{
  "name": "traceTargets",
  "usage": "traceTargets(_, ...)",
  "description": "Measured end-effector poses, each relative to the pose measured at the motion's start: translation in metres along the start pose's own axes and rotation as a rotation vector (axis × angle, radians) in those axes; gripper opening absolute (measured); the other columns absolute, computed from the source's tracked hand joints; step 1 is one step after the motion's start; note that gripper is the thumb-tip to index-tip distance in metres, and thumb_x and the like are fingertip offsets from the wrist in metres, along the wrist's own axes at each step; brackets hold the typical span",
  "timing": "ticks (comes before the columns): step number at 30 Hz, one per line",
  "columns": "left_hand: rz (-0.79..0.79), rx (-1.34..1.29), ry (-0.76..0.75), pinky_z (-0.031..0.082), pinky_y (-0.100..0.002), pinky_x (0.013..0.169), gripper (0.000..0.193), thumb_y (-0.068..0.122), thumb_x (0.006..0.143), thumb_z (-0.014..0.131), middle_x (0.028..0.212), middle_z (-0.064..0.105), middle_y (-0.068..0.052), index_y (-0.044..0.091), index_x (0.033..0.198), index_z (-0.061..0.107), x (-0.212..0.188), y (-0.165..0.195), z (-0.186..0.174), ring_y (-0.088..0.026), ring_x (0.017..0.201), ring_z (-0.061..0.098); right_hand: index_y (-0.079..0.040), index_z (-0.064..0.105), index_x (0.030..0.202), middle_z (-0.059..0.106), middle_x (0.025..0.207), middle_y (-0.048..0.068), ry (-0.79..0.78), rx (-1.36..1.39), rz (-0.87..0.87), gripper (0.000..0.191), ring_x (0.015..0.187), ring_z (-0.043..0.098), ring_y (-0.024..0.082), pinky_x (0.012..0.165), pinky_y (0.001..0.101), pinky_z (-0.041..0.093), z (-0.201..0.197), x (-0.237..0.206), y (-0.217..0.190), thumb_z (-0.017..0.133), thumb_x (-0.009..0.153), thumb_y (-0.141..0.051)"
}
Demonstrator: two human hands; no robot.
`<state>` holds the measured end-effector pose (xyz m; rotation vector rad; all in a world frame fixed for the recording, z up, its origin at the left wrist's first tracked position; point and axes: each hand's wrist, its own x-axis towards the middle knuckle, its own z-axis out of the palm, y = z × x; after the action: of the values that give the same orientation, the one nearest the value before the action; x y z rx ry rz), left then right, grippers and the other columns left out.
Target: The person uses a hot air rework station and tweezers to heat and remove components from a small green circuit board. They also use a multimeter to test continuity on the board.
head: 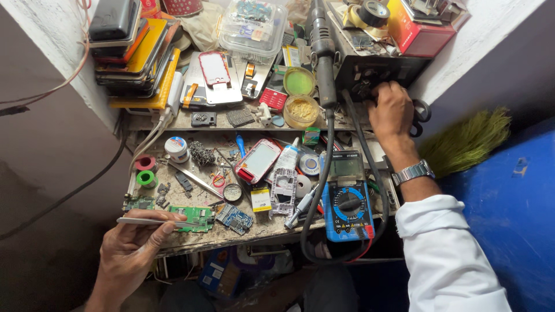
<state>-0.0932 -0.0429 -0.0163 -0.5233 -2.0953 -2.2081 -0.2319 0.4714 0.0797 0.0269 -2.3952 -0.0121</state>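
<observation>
Cluttered from edge to edge, the two-tier repair bench (173, 122) sits wedged between a white wall and a blue panel, its worn surface buried in phone parts. Biggest on it is the dark rework station (370, 68) at the upper right, where the right hand (391, 111), wearing a metal wristwatch (413, 172) above a white sleeve, has its fingers curled onto the front panel; the knuckles hide what they pinch, so I cannot tell exactly what it grips. A stack of old phones (132, 47) leans at the upper left. From the station a thick black hose and handpiece (324, 63) runs down the middle of the bench, passing just beside the blue multimeter (347, 208) at the front edge. Further left lies a red-edged phone (258, 160) with a pale screen. At the front left corner the left hand (128, 249) is closed in a pinch on metal tweezers (151, 221), held roughly level, their tip reaching over a small green circuit board (194, 218) that lies flat near the bench edge.
</observation>
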Motion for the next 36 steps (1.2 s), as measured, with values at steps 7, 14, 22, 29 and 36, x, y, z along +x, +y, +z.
traceTargets(7,-0.03,-0.012,0.024,0.06,-0.033,0.087,0.015,0.002,0.092,0.065,0.105,0.077,-0.016,0.001,0.107,0.063,0.0,0.0,0.001,-0.021,0.105,0.076,0.0,0.063,0.102,0.063,0.107,0.017,0.063,-0.12,-0.198,0.026,0.103,0.064,0.035,0.087,0.0424,0.056,0.001,-0.009,-0.001,0.071,0.079,0.009)
traceTargets(14,-0.008,-0.014,0.029,0.063,-0.03,0.086,0.015,-0.001,0.094,0.065,0.108,0.077,-0.016,-0.001,0.109,0.064,0.0,0.005,0.002,-0.018,0.102,0.074,0.002,0.063,0.102,0.064,0.1,0.02,0.1,0.069,-0.097,0.034,0.093,0.064,0.035,0.08,0.0436,0.054,-0.007,-0.006,-0.009,0.08,0.073,0.001)
traceTargets(22,0.206,-0.041,0.08,0.055,-0.033,0.1,0.014,0.008,0.109,0.054,0.113,0.068,-0.011,0.0,0.114,0.063,-0.009,0.035,0.013,-0.02,0.112,0.068,0.002,0.061,0.117,0.069,0.094,0.005,-0.204,0.86,0.279,0.043,0.082,0.064,0.01,0.07,0.0263,0.053,-0.011,0.004,-0.059,0.085,0.1,-0.03)
traceTargets(29,0.219,-0.136,0.117,0.057,-0.031,0.09,0.024,0.021,0.116,0.047,0.103,0.063,-0.006,0.002,0.125,0.06,-0.034,0.055,0.052,-0.013,0.097,0.064,-0.002,0.052,0.128,0.067,0.104,0.005,-0.07,1.236,0.215,0.044,0.087,0.067,0.011,0.078,0.0265,0.056,-0.055,0.023,-0.093,0.08,0.107,-0.029)
traceTargets(36,0.106,-0.13,-0.049,0.049,-0.025,0.072,0.031,0.029,0.113,0.057,0.088,0.063,0.0,0.004,0.131,0.064,-0.026,0.087,0.148,-0.006,0.079,0.059,0.002,0.053,0.121,0.062,0.106,0.007,-0.159,0.949,0.177,0.03,0.091,0.063,0.01,0.082,0.0265,0.052,-0.191,-0.085,-0.177,0.068,0.105,-0.019)
